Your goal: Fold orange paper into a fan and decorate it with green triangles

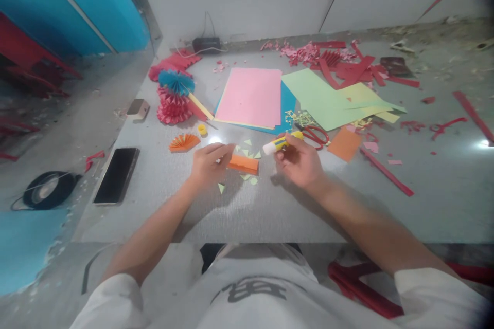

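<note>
In my right hand point(303, 164) is a glue stick point(287, 140) with a yellow and blue body, its white end pointing left. The fingers wrap around it above the table. My left hand point(210, 163) is closed at the left end of a folded orange paper strip point(245, 164), which lies flat; the fingertips partly hide that end. Small light green paper pieces point(253, 181) are scattered around the strip. A yellow cap point(201, 128) stands behind my left hand, near a pleated orange paper fan point(184, 142).
Paper sheets, pink point(252, 95) and light green point(318, 97), lie at the back. Red-handled scissors point(316, 136) rest behind my right hand. A phone point(117, 176) lies at the left edge. Pleated paper rosettes point(173, 105) are back left; red scraps point(355, 72) cover the back right.
</note>
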`<state>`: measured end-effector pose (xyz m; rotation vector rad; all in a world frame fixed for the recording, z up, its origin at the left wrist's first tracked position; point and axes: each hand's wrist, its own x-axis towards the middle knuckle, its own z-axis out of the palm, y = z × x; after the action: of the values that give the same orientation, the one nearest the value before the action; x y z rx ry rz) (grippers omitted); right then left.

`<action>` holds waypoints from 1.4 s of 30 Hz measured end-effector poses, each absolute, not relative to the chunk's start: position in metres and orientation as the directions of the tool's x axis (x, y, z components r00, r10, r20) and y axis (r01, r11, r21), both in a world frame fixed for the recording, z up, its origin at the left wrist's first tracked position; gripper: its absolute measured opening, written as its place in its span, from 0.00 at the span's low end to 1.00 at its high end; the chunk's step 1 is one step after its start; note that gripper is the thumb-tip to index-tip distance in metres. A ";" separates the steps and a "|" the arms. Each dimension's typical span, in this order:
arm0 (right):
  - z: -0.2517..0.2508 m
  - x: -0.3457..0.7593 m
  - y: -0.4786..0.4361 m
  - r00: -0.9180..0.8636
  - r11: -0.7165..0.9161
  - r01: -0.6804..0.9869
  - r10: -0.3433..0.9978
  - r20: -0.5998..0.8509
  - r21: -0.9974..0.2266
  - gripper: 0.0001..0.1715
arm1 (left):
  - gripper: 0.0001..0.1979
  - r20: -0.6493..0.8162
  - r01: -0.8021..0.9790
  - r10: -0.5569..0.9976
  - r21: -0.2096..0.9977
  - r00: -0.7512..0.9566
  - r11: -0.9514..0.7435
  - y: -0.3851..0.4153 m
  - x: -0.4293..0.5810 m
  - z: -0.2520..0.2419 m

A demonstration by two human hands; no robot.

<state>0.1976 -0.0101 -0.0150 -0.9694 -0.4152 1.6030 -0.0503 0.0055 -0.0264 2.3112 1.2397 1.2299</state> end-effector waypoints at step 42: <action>-0.022 0.178 -0.023 -0.314 0.332 0.618 0.935 0.164 -0.713 0.07 | 0.18 0.184 0.753 0.862 0.425 0.471 -0.502 0.030 -0.062 -0.051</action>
<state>0.1776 -0.0226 -0.0221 -1.3579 -2.0353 0.7297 -0.0623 0.0303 -0.0513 2.4378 1.3769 0.5484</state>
